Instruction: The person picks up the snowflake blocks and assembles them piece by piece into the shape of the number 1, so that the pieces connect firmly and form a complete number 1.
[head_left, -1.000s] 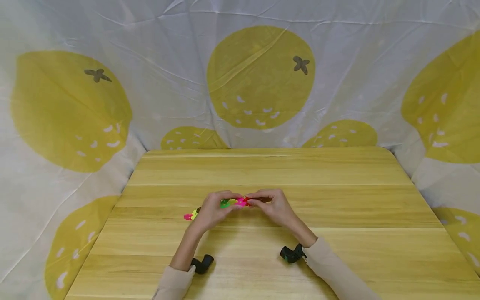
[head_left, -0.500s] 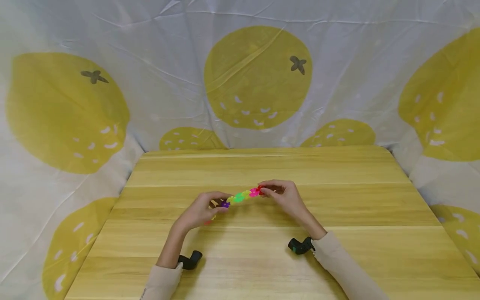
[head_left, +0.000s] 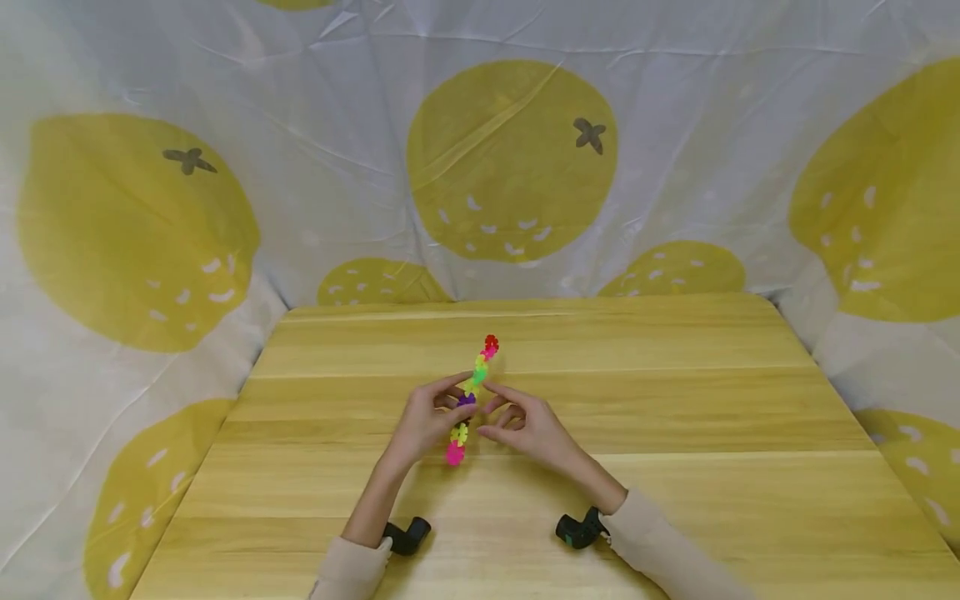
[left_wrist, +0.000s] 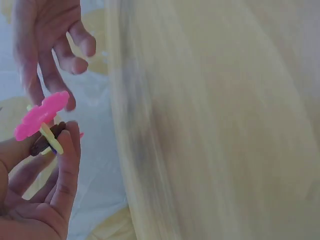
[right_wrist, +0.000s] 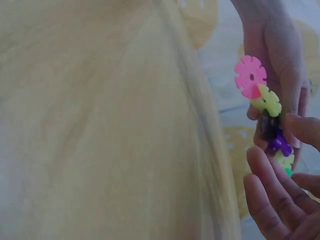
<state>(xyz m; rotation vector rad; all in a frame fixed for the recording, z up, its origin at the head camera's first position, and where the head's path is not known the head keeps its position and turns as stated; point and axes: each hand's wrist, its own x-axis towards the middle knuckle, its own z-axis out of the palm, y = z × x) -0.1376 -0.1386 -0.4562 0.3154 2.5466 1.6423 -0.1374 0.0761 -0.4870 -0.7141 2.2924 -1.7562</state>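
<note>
A chain of interlocked notched plastic discs (head_left: 480,377) stands over the middle of the table in the head view, running from a red disc (head_left: 491,342) at the far end to a pink disc (head_left: 454,454) at the near end. My left hand (head_left: 426,423) pinches it around the purple and brown discs. To its right is my right hand (head_left: 534,425), fingers loosely bent and holding nothing. Its index fingertip lies close to the green disc; whether they touch I cannot tell. In the right wrist view the pink disc (right_wrist: 250,76), yellow disc (right_wrist: 267,100) and purple disc (right_wrist: 281,143) show.
The wooden table (head_left: 675,375) extends under both hands. A white cloth (head_left: 697,150) printed with yellow fruit hangs behind and along its sides. Black devices, one at the left wrist (head_left: 408,536) and one at the right wrist (head_left: 577,531), sit above the table.
The chain has swung from lying crosswise between both hands to pointing away from me. My right hand has let go of its red end and moved nearer; my left hand still pinches it.
</note>
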